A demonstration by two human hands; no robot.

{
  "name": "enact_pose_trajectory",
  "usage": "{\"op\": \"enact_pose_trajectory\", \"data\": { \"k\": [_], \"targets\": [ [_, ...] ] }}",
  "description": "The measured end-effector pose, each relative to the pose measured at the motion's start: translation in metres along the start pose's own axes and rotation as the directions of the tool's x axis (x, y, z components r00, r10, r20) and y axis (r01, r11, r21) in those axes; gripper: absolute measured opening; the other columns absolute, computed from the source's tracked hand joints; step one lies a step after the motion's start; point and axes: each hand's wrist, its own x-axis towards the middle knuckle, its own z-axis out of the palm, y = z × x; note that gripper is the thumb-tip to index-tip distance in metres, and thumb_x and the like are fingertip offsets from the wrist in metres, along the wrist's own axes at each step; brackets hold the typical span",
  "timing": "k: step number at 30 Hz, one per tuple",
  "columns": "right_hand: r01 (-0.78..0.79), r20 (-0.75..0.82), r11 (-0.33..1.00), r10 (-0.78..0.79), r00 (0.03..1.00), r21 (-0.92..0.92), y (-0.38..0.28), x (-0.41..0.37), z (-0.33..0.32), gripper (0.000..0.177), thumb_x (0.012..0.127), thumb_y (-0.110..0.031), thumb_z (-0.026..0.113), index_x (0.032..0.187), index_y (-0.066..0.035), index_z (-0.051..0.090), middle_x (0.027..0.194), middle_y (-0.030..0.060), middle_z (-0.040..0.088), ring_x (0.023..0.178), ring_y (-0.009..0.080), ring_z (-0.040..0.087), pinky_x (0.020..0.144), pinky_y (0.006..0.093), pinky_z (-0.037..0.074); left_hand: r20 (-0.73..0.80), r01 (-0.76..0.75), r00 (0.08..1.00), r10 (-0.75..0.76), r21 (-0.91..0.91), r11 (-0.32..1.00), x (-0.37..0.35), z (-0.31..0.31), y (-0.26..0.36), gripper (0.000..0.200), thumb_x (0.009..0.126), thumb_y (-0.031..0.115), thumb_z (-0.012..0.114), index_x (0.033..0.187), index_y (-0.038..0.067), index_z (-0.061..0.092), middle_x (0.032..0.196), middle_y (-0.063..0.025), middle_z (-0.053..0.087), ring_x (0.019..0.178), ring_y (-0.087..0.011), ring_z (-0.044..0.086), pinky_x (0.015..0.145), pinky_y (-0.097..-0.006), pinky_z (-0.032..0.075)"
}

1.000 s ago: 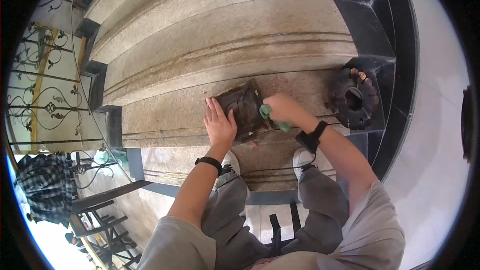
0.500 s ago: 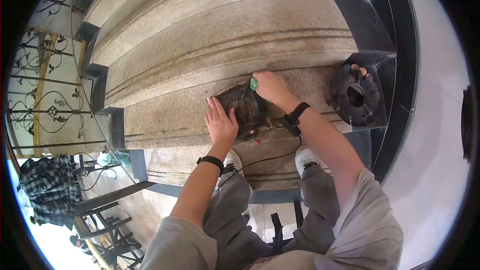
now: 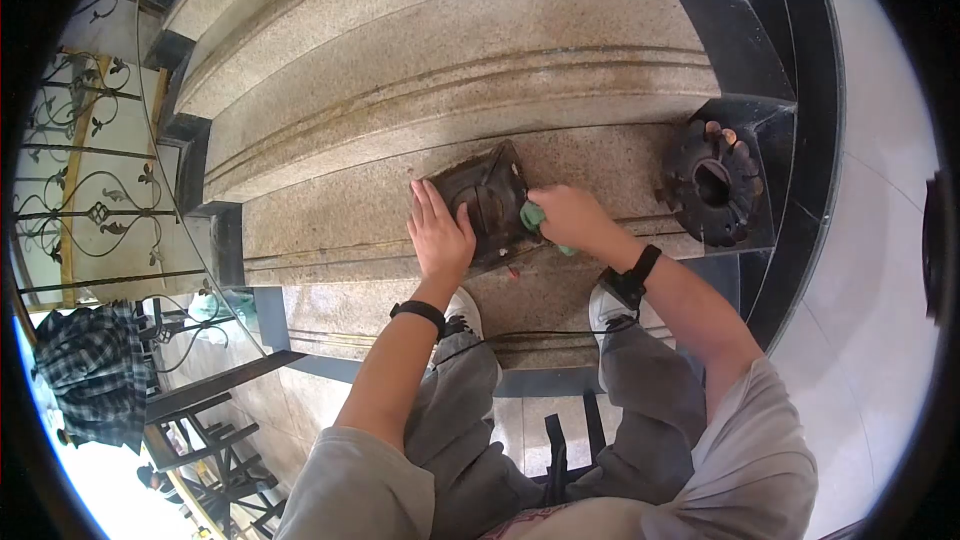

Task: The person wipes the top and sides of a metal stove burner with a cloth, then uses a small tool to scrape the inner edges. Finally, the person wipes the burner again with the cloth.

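Note:
A dark, square plate-like piece (image 3: 491,183) with raised shapes on its face lies on a stone step. My left hand (image 3: 440,245) rests flat along its left side, fingers stretched out and pressing on it. A crumpled green cloth (image 3: 532,216) is pinched in my right hand (image 3: 572,220), touching the piece's right edge. Part of the cloth hangs below the fingers, and the palm hides the rest.
To the right on the same step sits a dark round piece with a scalloped rim and central hole (image 3: 712,183). Stone stairs (image 3: 450,30) rise ahead. My shoes (image 3: 462,312) stand just below. Wrought-iron railing (image 3: 100,210) and a checked shirt (image 3: 92,370) are at left.
My right hand has moved with the green cloth from the far corner of the plate-like piece down along its right edge. My left hand has stayed on the left side.

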Motion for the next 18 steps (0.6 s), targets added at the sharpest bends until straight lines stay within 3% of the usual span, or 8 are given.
{"op": "enact_pose_trajectory", "data": {
  "k": [5,8,14,18],
  "targets": [
    [-0.038,-0.265,0.997,0.054,0.963,0.066,0.001,0.027,0.0,0.022,0.081,-0.008,0.062,0.102,-0.003,0.068,0.1,0.0218,0.071,0.095,0.0419,0.068,0.08,0.0526,0.056,-0.014,-0.006,1.0,0.007,0.009,1.0,-0.001,0.002,0.0,0.07,0.103,0.035,0.051,0.153,-0.009,0.031,0.159,-0.0321,0.031,0.137,-0.0461,0.045,0.112,-0.0565,0.035],
    [-0.015,-0.317,0.999,0.023,0.948,0.028,0.007,0.063,-0.003,0.025,0.083,-0.008,0.062,0.107,-0.004,0.069,0.103,0.0207,0.072,0.097,0.04,0.069,0.081,0.0515,0.056,0.001,0.001,1.0,-0.002,0.031,1.0,0.001,0.002,0.001,0.07,0.103,0.036,0.051,0.153,-0.009,0.031,0.159,-0.0321,0.031,0.138,-0.0454,0.044,0.112,-0.0564,0.034],
    [-0.103,-0.25,0.995,0.095,0.963,-0.016,0.004,0.077,-0.004,0.03,0.084,-0.008,0.06,0.112,-0.005,0.07,0.103,0.0199,0.072,0.097,0.0392,0.069,0.083,0.0512,0.056,0.021,-0.007,1.0,0.007,0.022,1.0,0.0,0.003,-0.002,0.07,0.103,0.036,0.05,0.154,-0.009,0.03,0.16,-0.0318,0.03,0.141,-0.0444,0.041,0.113,-0.0561,0.033],
    [-0.035,-0.202,0.999,0.025,0.979,-0.042,0.012,0.052,0.0,0.028,0.083,-0.01,0.06,0.11,-0.005,0.069,0.102,0.0196,0.072,0.096,0.0398,0.069,0.081,0.0519,0.056,0.021,-0.002,1.0,0.002,0.025,1.0,-0.001,0.004,-0.002,0.07,0.104,0.035,0.049,0.154,-0.009,0.03,0.16,-0.0314,0.03,0.14,-0.0446,0.041,0.114,-0.0554,0.032]
  ]
}}
